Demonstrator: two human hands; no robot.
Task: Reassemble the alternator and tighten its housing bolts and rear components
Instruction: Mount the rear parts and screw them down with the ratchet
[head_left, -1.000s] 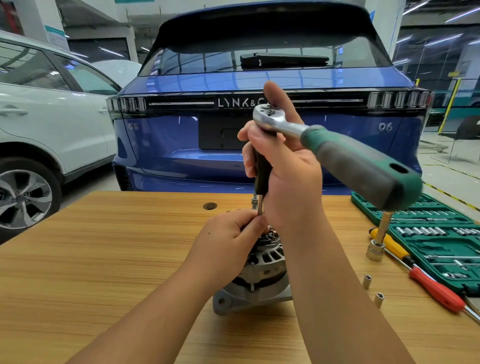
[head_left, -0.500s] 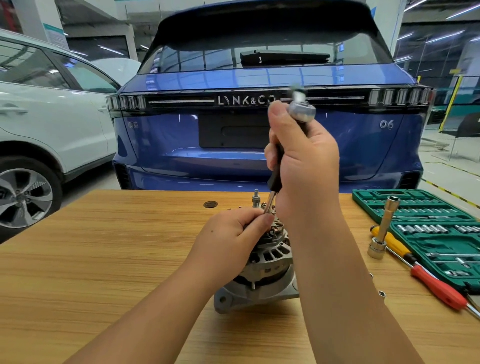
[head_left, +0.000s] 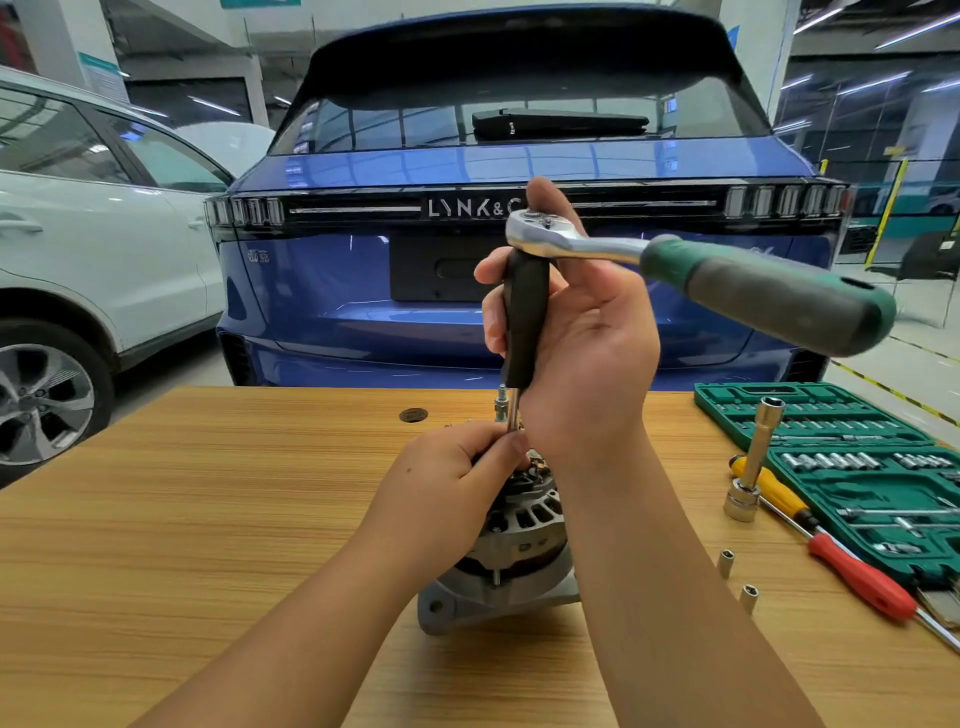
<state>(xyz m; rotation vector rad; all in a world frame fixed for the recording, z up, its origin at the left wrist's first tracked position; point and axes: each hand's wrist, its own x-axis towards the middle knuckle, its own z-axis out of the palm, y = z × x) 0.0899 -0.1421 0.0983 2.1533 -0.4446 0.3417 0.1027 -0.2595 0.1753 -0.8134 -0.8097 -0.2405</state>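
The silver alternator (head_left: 519, 561) stands on the wooden table (head_left: 208, 519), rear end up. A black-handled driver extension (head_left: 525, 317) rises upright from its top, and a ratchet wrench (head_left: 727, 275) with a green and grey handle sits on the upper end, pointing right. My right hand (head_left: 582, 332) wraps around the black handle just below the ratchet head. My left hand (head_left: 452, 483) pinches the thin metal shaft at its foot, on top of the alternator. The bolt under the tool is hidden by my left fingers.
A green socket set case (head_left: 857, 467) lies open at the right. A long socket (head_left: 753, 467) stands beside it, with a yellow and a red screwdriver (head_left: 852, 571) and two small sockets (head_left: 737, 582) nearby. A blue car (head_left: 519, 171) stands behind the table, a white car to the left.
The ratchet handle swung away out of sight half a second ago and now points right again. My right hand shifted its hold on the black handle. My left hand stayed at the shaft's foot.
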